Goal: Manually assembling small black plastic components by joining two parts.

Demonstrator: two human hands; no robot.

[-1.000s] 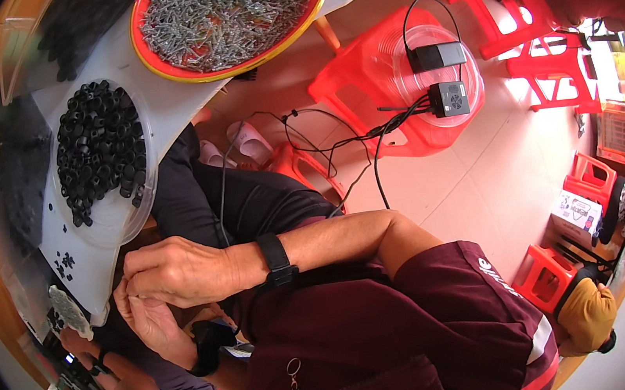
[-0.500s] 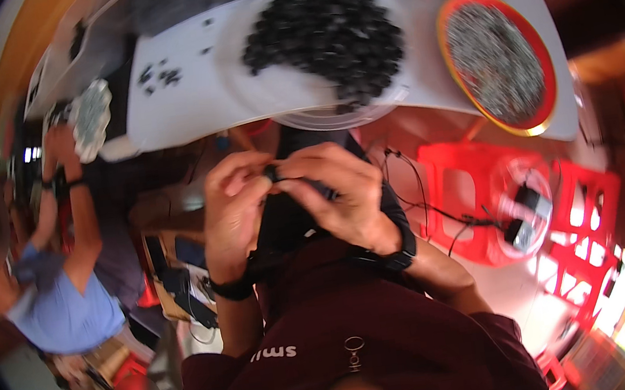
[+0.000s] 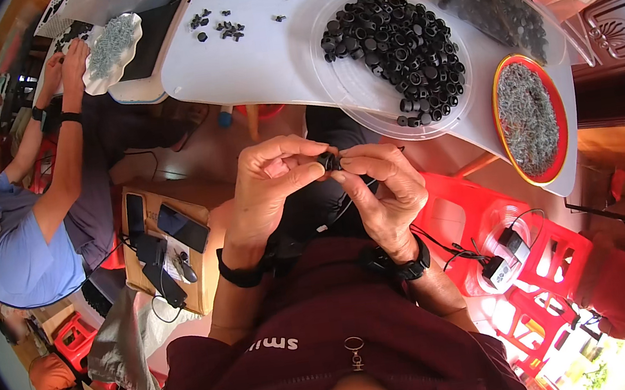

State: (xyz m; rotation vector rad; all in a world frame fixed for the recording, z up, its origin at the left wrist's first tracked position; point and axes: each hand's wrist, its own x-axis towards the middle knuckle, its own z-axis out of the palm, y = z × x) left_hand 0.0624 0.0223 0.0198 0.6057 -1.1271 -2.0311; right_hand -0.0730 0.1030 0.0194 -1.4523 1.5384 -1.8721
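My left hand (image 3: 266, 191) pinches a small round black plastic part (image 3: 330, 163) between thumb and fingertips. On the other side of this part, the fingertips of my right hand (image 3: 384, 190) are closed on it too. Both hands are held in front of my body, just short of the table edge. Beyond them, a clear round tray (image 3: 330, 86) holds a heap of black ring-like caps (image 3: 408, 48). A red oval dish with a yellow rim (image 3: 506, 139) stands to the right, full of thin silvery metal pieces (image 3: 528, 119).
Small black parts (image 3: 230, 30) lie loose on the white table (image 3: 264, 67). Clear bins of black parts (image 3: 497, 9) stand farther back. A co-worker in a blue shirt (image 3: 22, 241) works at left by a white scalloped dish (image 3: 112, 52). Red stools (image 3: 448, 205) and a power strip (image 3: 500, 269) are at right.
The view has shifted, so the table and trays appear farther right. My hands have moved right in the picture, still closed on the small black part.
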